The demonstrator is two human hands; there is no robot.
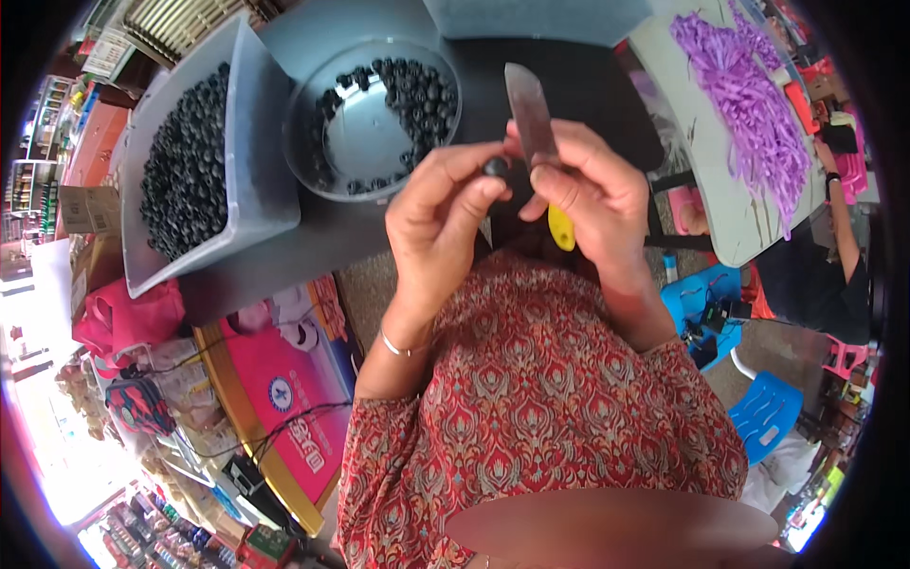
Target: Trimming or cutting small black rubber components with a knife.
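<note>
Between its thumb and fingertips my left hand (431, 223) pinches a small round black piece (496, 167); its exact kind I cannot make out. My right hand (602, 194) is closed around a knife (529, 109), with the blade pointing up and away and the yellow handle end showing below the palm. The two hands are close together, the black piece just left of the blade. Beyond them stands a clear round bowl (365, 128) holding many similar black pieces, gathered mostly along its sides. Left of that, a translucent plastic bin (261, 180) holds a large heap of such pieces.
Under the bowl and bin is a dark table (332, 232). A pale table (682, 95) at the right carries a pile of purple strips (744, 119), with another person's arm (842, 209) beside it. Blue plastic chairs (766, 417) stand below. A pink board (284, 398) lies at left.
</note>
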